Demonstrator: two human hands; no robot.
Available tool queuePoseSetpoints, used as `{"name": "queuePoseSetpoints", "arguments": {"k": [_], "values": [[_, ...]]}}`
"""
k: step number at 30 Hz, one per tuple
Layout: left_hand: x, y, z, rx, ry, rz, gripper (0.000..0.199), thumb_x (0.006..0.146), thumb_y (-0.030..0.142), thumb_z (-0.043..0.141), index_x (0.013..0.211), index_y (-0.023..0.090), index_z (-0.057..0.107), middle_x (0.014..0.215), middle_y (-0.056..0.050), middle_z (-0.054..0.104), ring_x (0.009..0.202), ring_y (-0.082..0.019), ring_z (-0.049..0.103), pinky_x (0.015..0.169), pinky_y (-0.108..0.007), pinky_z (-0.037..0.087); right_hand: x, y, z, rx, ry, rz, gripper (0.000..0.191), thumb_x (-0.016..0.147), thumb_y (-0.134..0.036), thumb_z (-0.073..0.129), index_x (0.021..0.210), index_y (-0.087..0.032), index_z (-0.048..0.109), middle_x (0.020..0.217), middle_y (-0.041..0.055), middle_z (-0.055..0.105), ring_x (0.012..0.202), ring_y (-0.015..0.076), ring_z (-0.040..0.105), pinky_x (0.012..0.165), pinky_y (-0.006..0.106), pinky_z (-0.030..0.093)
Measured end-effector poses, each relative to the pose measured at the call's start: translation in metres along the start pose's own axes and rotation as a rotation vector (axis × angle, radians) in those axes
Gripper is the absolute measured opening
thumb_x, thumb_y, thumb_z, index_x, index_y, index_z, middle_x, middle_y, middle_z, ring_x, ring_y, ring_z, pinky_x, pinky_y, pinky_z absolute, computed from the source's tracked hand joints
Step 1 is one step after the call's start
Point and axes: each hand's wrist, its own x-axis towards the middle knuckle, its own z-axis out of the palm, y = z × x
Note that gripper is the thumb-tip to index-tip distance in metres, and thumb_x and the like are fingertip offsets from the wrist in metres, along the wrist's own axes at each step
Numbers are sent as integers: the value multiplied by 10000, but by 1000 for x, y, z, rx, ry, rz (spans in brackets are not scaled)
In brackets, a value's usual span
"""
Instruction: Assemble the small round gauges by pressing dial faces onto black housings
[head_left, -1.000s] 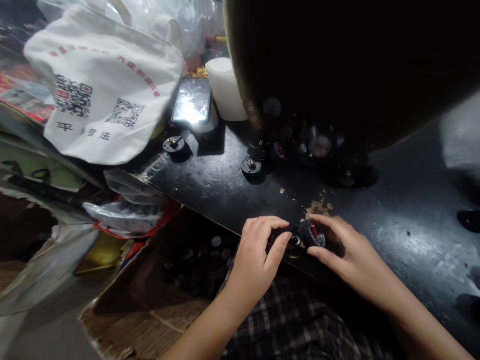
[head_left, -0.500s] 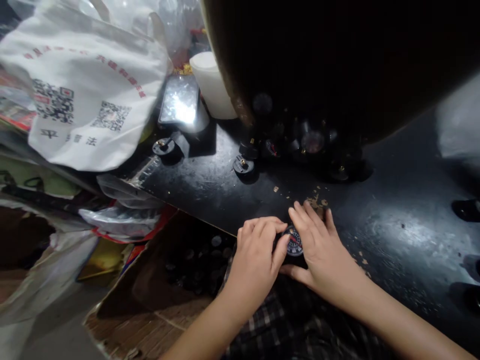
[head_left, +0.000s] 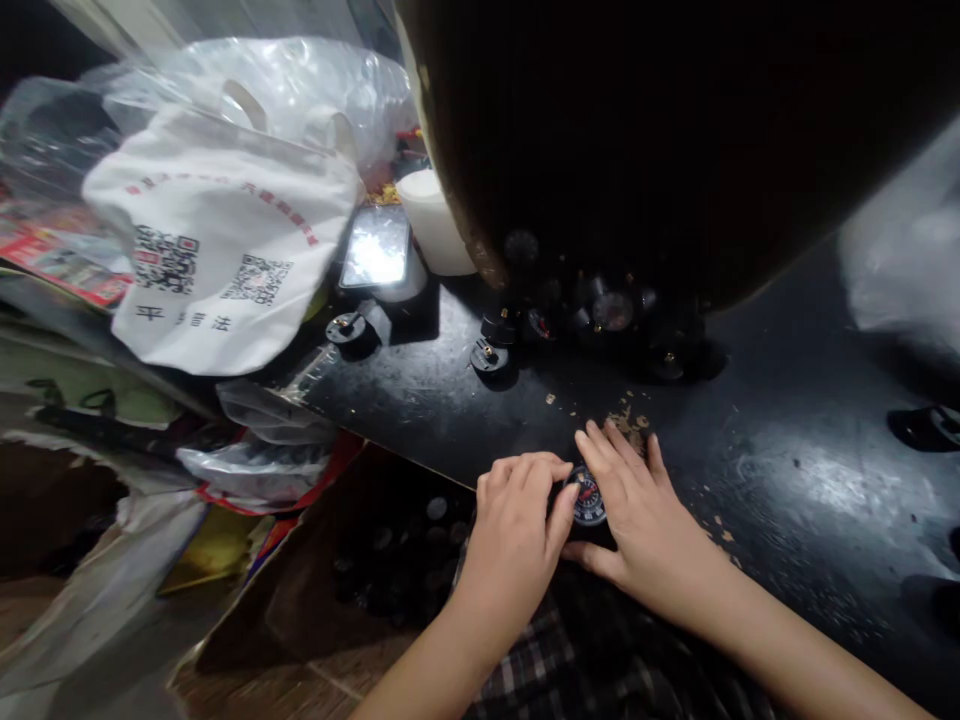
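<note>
Dial gauge (head_left: pixel 589 499) at the near edge of the black table (head_left: pixel 405 405)

I see the gauge between the two hands, its dark face and red needle turned up; I cannot tell whether its base rests on the table. The left hand (head_left: pixel 517 520) curls, thumb and bent forefinger pinching the gauge's left rim. The right hand (head_left: pixel 645 510) lies with fingers stretched out and thumb set apart, its forefinger side against the gauge's right side. Near its fingertips I make out brown flakes (head_left: pixel 632 418). Farther back on the table sits a round black housing (head_left: pixel 490 357) with a brass stem. Below the left hand, a cardboard box (head_left: pixel 300 610) holds dark round pieces (head_left: pixel 405 560), too dim for me to name.
</note>
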Motion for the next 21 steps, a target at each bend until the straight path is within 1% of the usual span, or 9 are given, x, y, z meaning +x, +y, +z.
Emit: {"name": "queuePoseSetpoints", "arguments": {"k": [4, 7, 9, 11, 13, 15, 18, 20, 21], "values": [[-8, -6, -8, -87, -92, 49, 217, 962, 269, 488, 1177, 284, 516, 1150, -23, 613, 1062, -230, 505, 920, -417, 412, -4, 12, -12, 222, -120, -56, 963, 808, -527, 638, 1537, -216, 91, 1590, 116, 175, 1479, 300, 75, 1160, 646, 59], [-36, -33, -24, -150, -190, 86, 314, 929, 260, 532, 1236, 320, 498, 1140, -33, 612, 1044, -219, 541, 900, -381, 470, -10, 29, -21, 551, -155, -1, 864, 862, -564, 563, 1532, -307, 82, 1582, 96, 229, 1463, 283, 186, 1162, 608, 189], [-54, -60, -39, -78, -149, 14, 300, 923, 275, 534, 1220, 318, 520, 1127, -41, 619, 1034, -221, 561, 885, -376, 489, -12, 38, -23, 747, -120, 81, 782, 897, -545, 522, 1524, -330, 108, 1553, 94, 314, 1425, 259, 310, 1153, 563, 273], [-55, -85, -52, 106, 25, -80, 246, 918, 311, 539, 1162, 295, 564, 1126, -48, 630, 1064, -254, 556, 937, -439, 452, -10, 39, -23, 822, -119, 101, 725, 909, -538, 508, 1513, -324, 169, 1510, 96, 395, 1394, 253, 373, 1160, 566, 258], [-32, -99, -59, 201, 212, -115, 250, 906, 363, 559, 1131, 253, 574, 1155, -67, 621, 1115, -281, 537, 1010, -496, 391, -5, 33, -21, 753, -131, 71, 690, 898, -553, 517, 1491, -307, 263, 1481, 97, 439, 1413, 279, 334, 1174, 616, 151], [11, -99, -56, 134, 342, -78, 298, 923, 363, 536, 1187, 224, 536, 1206, -82, 598, 1156, -264, 523, 1033, -466, 391, 1, 23, -20, 628, -122, 42, 653, 883, -572, 526, 1452, -297, 361, 1490, 95, 425, 1448, 316, 241, 1161, 663, 74], [79, -86, -47, 89, 325, -43, 465, 861, 358, 649, 1260, 180, 489, 1281, -117, 551, 1237, -288, 471, 1085, -472, 354, 4, 13, -21, 553, -112, 31, 602, 887, -570, 512, 1415, -292, 427, 1482, 92, 434, 1440, 334, 256, 1146, 670, 172], [100, -74, -40, 81, 313, -69, 481, 826, 312, 692, 1240, 148, 510, 1264, -135, 560, 1244, -315, 460, 1102, -506, 328, 3, 12, -22, 581, -113, 35, 555, 906, -544, 497, 1400, -296, 441, 1408, 86, 519, 1379, 307, 384, 1137, 627, 271], [101, -67, -37, 66, 302, -80, 473, 818, 305, 698, 1228, 149, 522, 1243, -130, 573, 1225, -316, 475, 1091, -510, 344, 2, 12, -22, 600, -96, 40, 526, 917, -522, 490, 1391, -297, 447, 1377, 82, 545, 1336, 288, 446, 1126, 594, 324]]}}
